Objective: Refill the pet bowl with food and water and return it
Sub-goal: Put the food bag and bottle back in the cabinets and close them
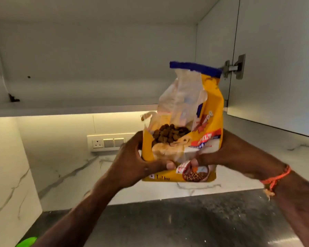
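While the wall cupboard (96, 59) stood open at 12 o'clock above the steel bench (185, 220), the pet food bag (209, 122) was held upright at centre. The left hand (130, 163) at 9 o'clock and the right hand (228, 154) at 3 o'clock had fingers clasped round its base. Kibble (169, 134) showed through a torn side. No bowl was visible; filling, watering and return judged outstanding.

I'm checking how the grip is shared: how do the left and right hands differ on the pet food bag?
The left hand grips the yellow pet food bag at its lower left edge; the right hand grips its lower right. The right wrist wears an orange thread band; the left wrist is bare. Both hold the opened bag upright, with brown kibble showing inside.
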